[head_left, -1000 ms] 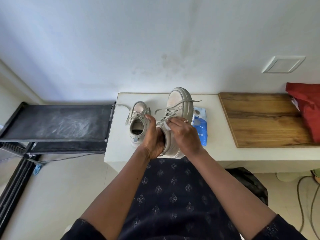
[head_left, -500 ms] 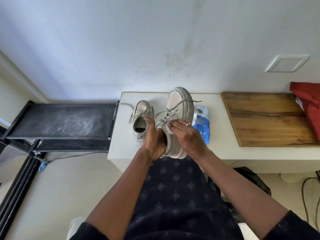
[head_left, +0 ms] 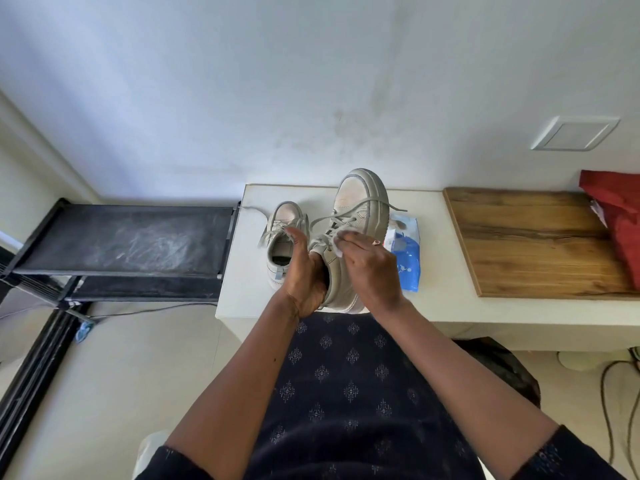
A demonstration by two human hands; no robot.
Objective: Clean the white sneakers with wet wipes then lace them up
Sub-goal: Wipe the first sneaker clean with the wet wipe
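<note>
second sneaker (head_left: 281, 242) crowds left, wipes pack (head_left: 407, 259) right, wall (head_left: 311, 98) behind

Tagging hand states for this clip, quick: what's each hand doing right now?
Left hand: grips the raised white sneaker at its heel opening.
Right hand: pinches a wet wipe against that sneaker.

home entryway, shoe rack (head_left: 121, 242), bench (head_left: 485, 306)

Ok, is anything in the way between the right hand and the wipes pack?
Nothing visible. The right hand, holding a wipe on the held sneaker, is just left of the wipes pack on the table, no object between.
</note>
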